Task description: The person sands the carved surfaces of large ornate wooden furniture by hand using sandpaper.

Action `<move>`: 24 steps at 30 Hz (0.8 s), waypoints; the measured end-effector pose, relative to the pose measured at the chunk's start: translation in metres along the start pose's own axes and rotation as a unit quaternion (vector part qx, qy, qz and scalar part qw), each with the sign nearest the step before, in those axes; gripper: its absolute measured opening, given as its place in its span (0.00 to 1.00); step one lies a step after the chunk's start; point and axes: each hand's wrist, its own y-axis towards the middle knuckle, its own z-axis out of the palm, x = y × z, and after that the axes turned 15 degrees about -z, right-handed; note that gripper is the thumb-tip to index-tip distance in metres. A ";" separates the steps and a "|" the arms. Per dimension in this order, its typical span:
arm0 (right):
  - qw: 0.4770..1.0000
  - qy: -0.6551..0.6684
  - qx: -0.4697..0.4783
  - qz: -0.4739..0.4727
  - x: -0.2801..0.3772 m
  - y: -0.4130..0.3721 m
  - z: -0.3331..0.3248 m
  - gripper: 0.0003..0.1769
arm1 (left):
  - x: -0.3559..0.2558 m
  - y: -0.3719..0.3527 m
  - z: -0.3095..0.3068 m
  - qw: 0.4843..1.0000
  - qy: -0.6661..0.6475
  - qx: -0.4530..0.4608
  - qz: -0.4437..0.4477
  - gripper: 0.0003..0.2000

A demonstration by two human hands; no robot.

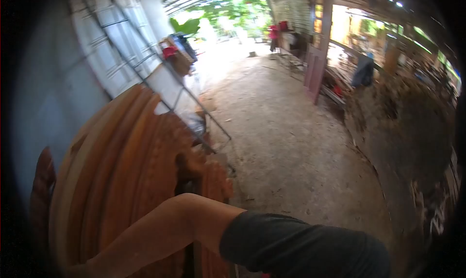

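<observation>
A dark sleeve and right arm, low and close, cross carved wood standing left, by the wall; fingers can't be made out on the right hand, the left hand is unseen. Uneven support could tip it — scraping the metal frame.

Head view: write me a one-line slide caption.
A bent arm in a dark sleeve extends across carved brown woodwork, with a ladder-like frame and rough floor beyond.
</observation>
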 end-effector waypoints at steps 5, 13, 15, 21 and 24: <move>0.997 -0.032 -0.048 0.050 -0.042 -0.126 -0.021 0.21 | -0.142 -0.020 0.107 0.983 -0.114 0.118 0.076 0.24; 0.965 0.156 -0.106 0.185 -0.117 -0.303 -0.004 0.19 | -0.300 -0.046 0.206 0.932 -0.238 0.234 0.144 0.25; 0.947 0.192 -0.135 0.217 -0.128 -0.353 -0.004 0.18 | -0.328 -0.052 0.221 0.920 -0.261 0.251 0.152 0.25; 0.934 0.047 -0.180 0.306 -0.128 -0.492 -0.083 0.17 | -0.382 -0.063 0.242 0.896 -0.301 0.281 0.169 0.26; 0.893 -0.107 -0.188 0.395 -0.119 -0.534 -0.125 0.13 | -0.400 -0.068 0.241 0.890 -0.306 0.288 0.175 0.26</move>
